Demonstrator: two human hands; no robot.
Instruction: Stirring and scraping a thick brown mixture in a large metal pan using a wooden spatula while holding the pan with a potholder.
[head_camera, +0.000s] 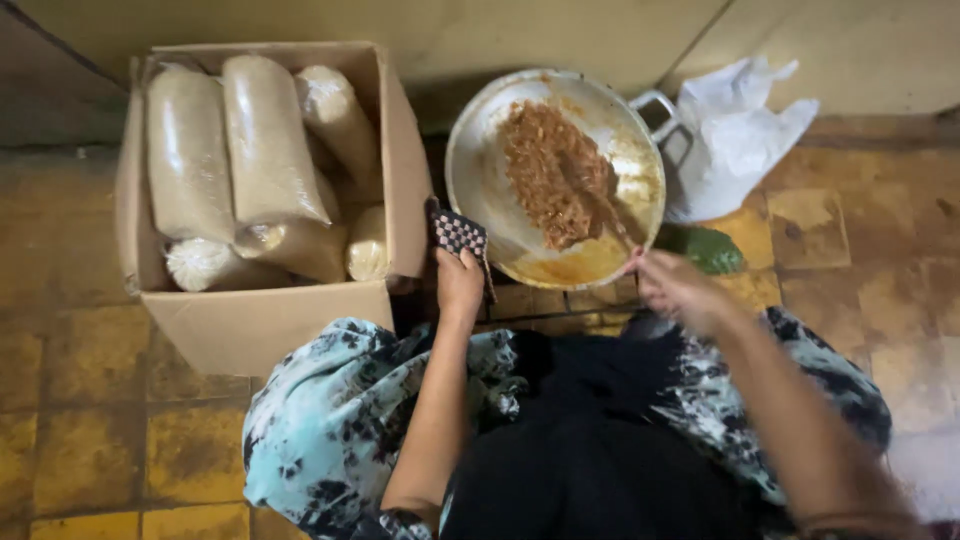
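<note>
Two hands work the pan (480, 150): your left hand (458, 283) pinches a checkered cloth (458, 234) at its rim, your right hand (675, 288) grips the spoon (608, 215) in the brown mixture (553, 170). Tilted pan; a loose cloth grip could spill oil.

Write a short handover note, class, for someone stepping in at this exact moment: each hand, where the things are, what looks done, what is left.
Left hand grips a checkered cloth against the pan rim. Right hand, blurred, holds a spoon reaching into the brown food. The food is heaped mid-pan, oily base bare around it; all of it remains in the pan. Cardboard box of filled bags sits left, white plastic bag right.
</note>
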